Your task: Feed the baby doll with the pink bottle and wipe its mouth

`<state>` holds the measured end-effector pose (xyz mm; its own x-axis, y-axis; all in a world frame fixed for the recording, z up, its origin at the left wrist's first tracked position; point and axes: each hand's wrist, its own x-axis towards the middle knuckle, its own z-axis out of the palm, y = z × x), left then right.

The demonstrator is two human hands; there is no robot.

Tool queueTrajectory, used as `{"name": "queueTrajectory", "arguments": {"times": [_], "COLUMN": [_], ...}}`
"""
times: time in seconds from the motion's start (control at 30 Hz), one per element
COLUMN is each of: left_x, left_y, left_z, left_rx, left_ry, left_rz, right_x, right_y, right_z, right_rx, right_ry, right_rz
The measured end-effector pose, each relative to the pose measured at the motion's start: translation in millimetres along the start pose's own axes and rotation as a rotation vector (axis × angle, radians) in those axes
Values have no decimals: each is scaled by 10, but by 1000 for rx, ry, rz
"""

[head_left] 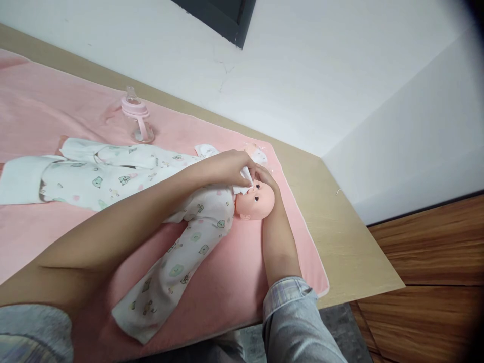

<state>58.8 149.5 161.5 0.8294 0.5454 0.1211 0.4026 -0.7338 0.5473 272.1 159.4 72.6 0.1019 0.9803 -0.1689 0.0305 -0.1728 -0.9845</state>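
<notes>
A baby doll (189, 194) with a bald head lies on its back, dressed in white printed clothes. My left hand (232, 167) pinches a white tissue (245, 176) against the doll's face, near its mouth. From the other side, my right hand (265, 176) curves round the far side of the doll's head, so its fingers are partly hidden. One sleeve of the doll's clothing stretches towards me, and its legs point left.
Pink cloth (238, 272) covers much of the wooden tabletop (333, 237). A baby bottle (138, 116) with a pink lid and handle stands beyond the doll's legs. Behind the doll's head lies a clear plastic packet (260, 153). A white wall (295, 85) borders the far side.
</notes>
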Motion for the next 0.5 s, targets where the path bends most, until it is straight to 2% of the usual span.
{"name": "queueTrajectory", "arguments": {"times": [0.27, 0.5], "left_x": [12, 14], "left_y": [23, -11], "left_z": [14, 22], "left_rx": [41, 80], "left_ry": [32, 66], "left_rz": [-39, -56], "right_x": [6, 17], "right_y": [-18, 2], "right_z": [3, -22], "right_rx": [-13, -10], "right_ry": [-6, -55], "right_rz": [5, -83]}}
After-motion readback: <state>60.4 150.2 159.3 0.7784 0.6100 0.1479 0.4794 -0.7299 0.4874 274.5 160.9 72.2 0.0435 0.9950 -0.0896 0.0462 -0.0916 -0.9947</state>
